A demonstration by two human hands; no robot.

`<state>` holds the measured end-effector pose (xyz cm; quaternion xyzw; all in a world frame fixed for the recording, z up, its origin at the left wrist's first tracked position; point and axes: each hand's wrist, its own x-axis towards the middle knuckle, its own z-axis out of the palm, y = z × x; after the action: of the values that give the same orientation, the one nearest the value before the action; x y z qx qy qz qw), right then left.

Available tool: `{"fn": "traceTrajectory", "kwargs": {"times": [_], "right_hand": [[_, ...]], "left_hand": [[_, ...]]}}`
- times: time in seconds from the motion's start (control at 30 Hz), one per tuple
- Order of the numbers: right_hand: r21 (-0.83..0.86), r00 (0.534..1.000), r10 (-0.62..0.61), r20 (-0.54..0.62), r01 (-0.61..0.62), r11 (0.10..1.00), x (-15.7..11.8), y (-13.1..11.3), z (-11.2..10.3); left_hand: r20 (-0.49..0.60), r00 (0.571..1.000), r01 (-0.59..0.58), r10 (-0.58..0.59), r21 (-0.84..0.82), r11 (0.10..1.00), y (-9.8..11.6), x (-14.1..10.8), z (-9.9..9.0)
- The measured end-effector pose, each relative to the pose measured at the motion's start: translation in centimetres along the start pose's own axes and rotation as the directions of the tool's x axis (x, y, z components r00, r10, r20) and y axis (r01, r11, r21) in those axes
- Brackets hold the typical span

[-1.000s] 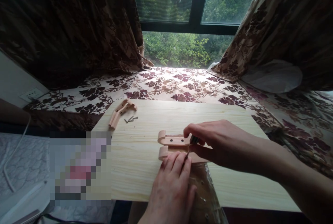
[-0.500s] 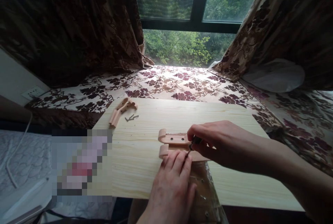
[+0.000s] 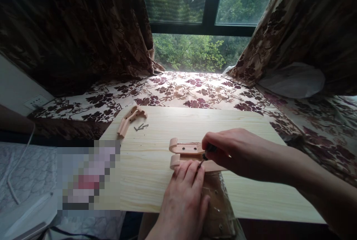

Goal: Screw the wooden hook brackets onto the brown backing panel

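Observation:
My right hand [image 3: 230,147] is wrapped round the dark handle of a screwdriver [image 3: 205,155]. Its tip points down at the nearer of two curved wooden pieces [image 3: 175,161], close to my left fingertips; the tip's exact contact is hard to see. My left hand [image 3: 185,199] lies with fingers stretched out over the near side of that piece, pressing on it. Just behind, parallel, rests the second wooden piece [image 3: 189,148], with dark screw heads or holes showing. My right hand covers the right ends of both pieces.
Beneath lies a pale wooden board [image 3: 145,188]. At its far left are more curved wooden pieces [image 3: 126,121] and several loose screws [image 3: 141,127]. A brown, shiny-wrapped slab [image 3: 220,199] sits by my left hand. A blurred-out patch [image 3: 89,177] covers the board's left side.
The right hand's grip has turned slightly round the screwdriver. My left hand and the wooden pieces stay in place, and the view has shifted a little.

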<state>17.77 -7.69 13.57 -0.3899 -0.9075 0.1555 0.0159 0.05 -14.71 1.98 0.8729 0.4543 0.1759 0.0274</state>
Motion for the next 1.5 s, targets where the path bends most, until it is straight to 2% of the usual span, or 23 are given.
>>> {"fn": "traceTrajectory", "kwargs": {"times": [0.17, 0.37, 0.53, 0.73, 0.97, 1.17, 1.4, 1.5], "right_hand": [[-0.022, 0.998, 0.060, -0.026, -0.061, 0.998, 0.3, -0.2, 0.3], [0.001, 1.000, -0.027, -0.005, 0.027, 1.000, 0.1, -0.3, 0.1], [-0.014, 0.999, 0.034, -0.020, -0.035, 0.999, 0.4, -0.4, 0.7], [-0.031, 0.999, 0.016, -0.028, -0.017, 0.999, 0.2, -0.2, 0.3], [-0.056, 0.999, 0.034, -0.043, -0.036, 0.998, 0.3, -0.1, 1.1], [-0.039, 1.000, -0.029, -0.006, 0.029, 0.999, 0.2, -0.2, 0.4], [-0.061, 0.999, 0.012, -0.035, -0.015, 0.998, 0.4, 0.1, 1.0], [-0.046, 1.000, -0.018, -0.018, 0.017, 0.999, 0.1, 0.2, 0.4]], "left_hand": [[-0.038, 0.999, -0.035, 0.036, 0.028, 0.999, -0.3, -0.2, 0.3], [-0.083, 0.996, -0.024, 0.024, 0.000, 1.000, -0.8, -0.5, 0.9], [-0.069, 0.997, -0.035, 0.033, -0.017, 0.999, -0.9, -0.7, 1.1], [-0.073, 0.997, -0.020, 0.018, -0.022, 1.000, -0.6, -0.6, 1.1], [-0.094, 0.996, -0.013, 0.011, -0.020, 1.000, -0.4, -0.5, 0.9], [-0.045, 0.999, 0.023, -0.024, -0.027, 0.999, -0.1, -0.3, 0.6], [-0.038, 0.999, 0.030, -0.032, -0.052, 0.998, -0.2, -0.5, 0.5], [-0.014, 0.999, 0.037, -0.037, -0.041, 0.998, -0.1, -0.4, 0.4]]}}
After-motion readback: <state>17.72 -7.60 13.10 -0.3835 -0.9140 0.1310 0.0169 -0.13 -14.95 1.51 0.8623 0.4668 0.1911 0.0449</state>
